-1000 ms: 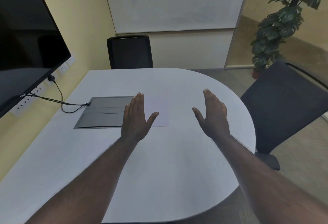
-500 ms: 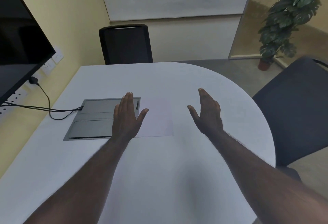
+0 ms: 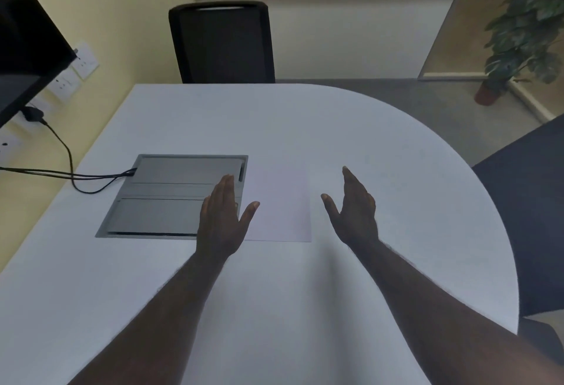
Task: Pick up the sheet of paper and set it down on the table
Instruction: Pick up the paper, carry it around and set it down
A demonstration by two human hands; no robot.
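Note:
A white sheet of paper (image 3: 279, 204) lies flat on the white table (image 3: 305, 128), just right of a grey panel. My left hand (image 3: 221, 220) hovers over the sheet's left edge and the panel's right edge, palm down, fingers together, thumb spread over the paper. Right of the sheet, a small gap away, my right hand (image 3: 354, 210) is held edge-on with its fingers straight and thumb pointing toward the paper. Both hands hold nothing.
A grey cable-box panel (image 3: 171, 195) is set into the table, with black cables (image 3: 67, 171) running left to wall sockets. A black screen (image 3: 27, 46) hangs at left. A black chair (image 3: 222, 43) stands behind the table, another chair (image 3: 531, 201) at right, a potted plant (image 3: 525, 24) beyond.
The view has tilted down and nearer, so the table fills more of the frame. Both hands stay open on either side of the sheet, slightly closer to it. The paper has not moved.

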